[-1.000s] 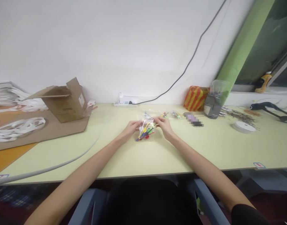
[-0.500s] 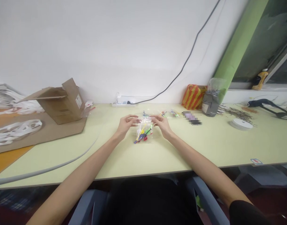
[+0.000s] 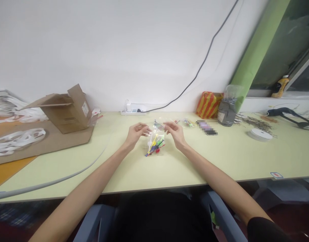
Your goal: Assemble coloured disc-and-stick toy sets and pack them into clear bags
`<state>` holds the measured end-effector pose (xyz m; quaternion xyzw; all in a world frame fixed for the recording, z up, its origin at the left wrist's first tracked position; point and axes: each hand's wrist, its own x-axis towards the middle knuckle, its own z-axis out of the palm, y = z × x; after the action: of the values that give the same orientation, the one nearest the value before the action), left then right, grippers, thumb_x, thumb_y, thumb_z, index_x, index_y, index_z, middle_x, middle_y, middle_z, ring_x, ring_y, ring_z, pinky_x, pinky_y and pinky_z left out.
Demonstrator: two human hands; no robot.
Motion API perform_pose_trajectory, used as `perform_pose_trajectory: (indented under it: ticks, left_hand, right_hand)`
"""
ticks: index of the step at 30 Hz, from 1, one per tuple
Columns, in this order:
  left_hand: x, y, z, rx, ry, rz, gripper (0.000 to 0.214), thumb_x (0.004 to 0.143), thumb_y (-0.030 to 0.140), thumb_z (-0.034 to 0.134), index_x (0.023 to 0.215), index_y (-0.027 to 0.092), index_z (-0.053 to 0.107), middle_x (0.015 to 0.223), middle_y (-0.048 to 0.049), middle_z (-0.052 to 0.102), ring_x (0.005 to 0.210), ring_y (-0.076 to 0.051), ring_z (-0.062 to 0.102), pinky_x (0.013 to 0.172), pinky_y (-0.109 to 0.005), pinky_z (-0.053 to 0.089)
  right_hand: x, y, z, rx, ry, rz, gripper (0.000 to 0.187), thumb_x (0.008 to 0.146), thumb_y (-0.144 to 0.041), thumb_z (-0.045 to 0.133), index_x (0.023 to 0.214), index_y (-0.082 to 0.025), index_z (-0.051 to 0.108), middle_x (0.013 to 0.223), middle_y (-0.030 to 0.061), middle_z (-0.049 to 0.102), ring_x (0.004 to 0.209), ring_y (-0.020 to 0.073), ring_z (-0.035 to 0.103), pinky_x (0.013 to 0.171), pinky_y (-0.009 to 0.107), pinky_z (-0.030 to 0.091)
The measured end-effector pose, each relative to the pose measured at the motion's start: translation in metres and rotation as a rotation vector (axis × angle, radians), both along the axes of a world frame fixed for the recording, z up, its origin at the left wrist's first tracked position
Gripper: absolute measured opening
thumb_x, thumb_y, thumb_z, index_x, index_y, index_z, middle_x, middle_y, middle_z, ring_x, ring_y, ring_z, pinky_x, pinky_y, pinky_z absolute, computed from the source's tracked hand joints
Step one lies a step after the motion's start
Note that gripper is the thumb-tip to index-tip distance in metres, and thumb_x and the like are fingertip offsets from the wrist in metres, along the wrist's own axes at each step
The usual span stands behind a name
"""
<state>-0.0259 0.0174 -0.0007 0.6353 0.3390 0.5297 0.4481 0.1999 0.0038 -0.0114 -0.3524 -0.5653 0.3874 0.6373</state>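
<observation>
A clear plastic bag of small coloured plastic parts point(image 3: 154, 144) lies near the middle of the pale green surface point(image 3: 220, 161), closer to the front edge than to the back wall. Yellow, blue, green and red pieces show through the film, but they overlap too much to identify. The left grip point(image 3: 136, 133) and right grip point(image 3: 175, 132) hang on either side of the bag's top, both curled into loose pinches. The thin film is hard to make out there, so I cannot tell whether either grip is holding it or only sits just beside it. A second ago both grips were lower and closer to the coloured parts; now they are raised, leaving those parts in plain view.

Two smaller bags of parts point(image 3: 189, 122) lie beyond the right grip, and next to them is a pixelated, unreadable object point(image 3: 206, 127). A white power strip point(image 3: 132, 113) sits at the back edge. Toward the left end, a cardboard box point(image 3: 68, 109) stands with its flaps open, its inside hidden. At the right end lies a roll of white tape point(image 3: 259, 134).
</observation>
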Motion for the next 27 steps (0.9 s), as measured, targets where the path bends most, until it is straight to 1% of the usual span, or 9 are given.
perform_pose_trajectory:
  ticks: [4, 8, 14, 16, 19, 20, 24, 27]
  left_hand:
    - [-0.0009, 0.0009, 0.0002, 0.003, 0.010, 0.005, 0.038, 0.080, 0.050, 0.075, 0.095, 0.016, 0.066, 0.088, -0.0128, 0.077, 0.075, -0.023, 0.072, 0.071, -0.037, 0.057]
    - [-0.0014, 0.0021, -0.0012, 0.003, 0.015, 0.015, 0.040, 0.081, 0.050, 0.074, 0.097, 0.015, 0.066, 0.087, -0.0138, 0.077, 0.078, -0.025, 0.073, 0.070, -0.037, 0.057]
    - [-0.0004, -0.0012, 0.0013, 0.040, 0.018, 0.009, 0.040, 0.081, 0.051, 0.072, 0.098, 0.016, 0.066, 0.102, -0.0149, 0.076, 0.087, -0.024, 0.072, 0.070, -0.034, 0.057]
    - [-0.0004, -0.0024, 0.0025, 0.049, 0.008, 0.005, 0.040, 0.081, 0.050, 0.073, 0.102, 0.016, 0.067, 0.102, -0.0141, 0.075, 0.086, -0.023, 0.072, 0.070, -0.034, 0.057]
    - [-0.0008, -0.0027, 0.0027, 0.056, -0.012, -0.019, 0.044, 0.081, 0.046, 0.073, 0.114, 0.018, 0.067, 0.102, -0.0129, 0.076, 0.083, -0.022, 0.071, 0.074, -0.035, 0.057]
    - [-0.0010, -0.0022, 0.0023, 0.060, -0.016, -0.021, 0.043, 0.082, 0.045, 0.073, 0.115, 0.018, 0.068, 0.102, -0.0129, 0.076, 0.083, -0.022, 0.071, 0.075, -0.036, 0.057]
    - [-0.0014, 0.0010, -0.0012, 0.079, -0.010, -0.002, 0.031, 0.082, 0.038, 0.070, 0.101, 0.015, 0.076, 0.101, -0.0134, 0.076, 0.083, -0.023, 0.071, 0.077, -0.037, 0.056]
    - [-0.0017, 0.0021, -0.0028, 0.097, 0.009, 0.010, 0.025, 0.082, 0.035, 0.067, 0.093, 0.015, 0.077, 0.099, -0.0124, 0.076, 0.083, -0.023, 0.071, 0.077, -0.036, 0.054]
  right_hand:
    - [0.0010, -0.0003, 0.0015, 0.023, 0.042, 0.002, 0.027, 0.079, -0.038, 0.071, 0.098, -0.021, 0.076, 0.081, 0.0047, 0.071, 0.071, 0.0159, 0.059, 0.061, 0.028, 0.044]
    - [0.0021, 0.0001, 0.0013, 0.001, 0.064, 0.008, 0.028, 0.076, -0.037, 0.073, 0.099, -0.020, 0.075, 0.079, 0.0036, 0.069, 0.069, 0.0148, 0.057, 0.059, 0.028, 0.044]
    - [0.0029, 0.0026, -0.0006, -0.061, 0.056, 0.002, 0.037, 0.073, -0.040, 0.073, 0.105, -0.021, 0.073, 0.075, 0.0009, 0.066, 0.067, 0.0140, 0.055, 0.059, 0.027, 0.045]
    - [0.0030, 0.0035, -0.0010, -0.059, 0.071, 0.015, 0.036, 0.073, -0.038, 0.073, 0.105, -0.022, 0.073, 0.075, 0.0008, 0.066, 0.068, 0.0137, 0.055, 0.059, 0.026, 0.044]
    - [0.0028, 0.0043, -0.0015, -0.056, 0.078, 0.036, 0.031, 0.074, -0.037, 0.071, 0.100, -0.022, 0.076, 0.078, 0.0018, 0.067, 0.068, 0.0135, 0.054, 0.060, 0.027, 0.044]
    - [0.0025, 0.0043, -0.0017, -0.060, 0.075, 0.040, 0.030, 0.074, -0.037, 0.070, 0.099, -0.022, 0.076, 0.079, 0.0023, 0.067, 0.069, 0.0137, 0.055, 0.061, 0.027, 0.045]
    - [0.0012, 0.0035, -0.0022, -0.068, 0.072, 0.044, 0.023, 0.074, -0.035, 0.066, 0.089, -0.022, 0.077, 0.081, 0.0033, 0.068, 0.070, 0.0147, 0.055, 0.062, 0.028, 0.045]
    - [0.0003, 0.0023, -0.0018, -0.067, 0.093, 0.044, 0.016, 0.073, -0.033, 0.065, 0.080, -0.021, 0.075, 0.082, 0.0034, 0.067, 0.069, 0.0140, 0.053, 0.062, 0.028, 0.045]
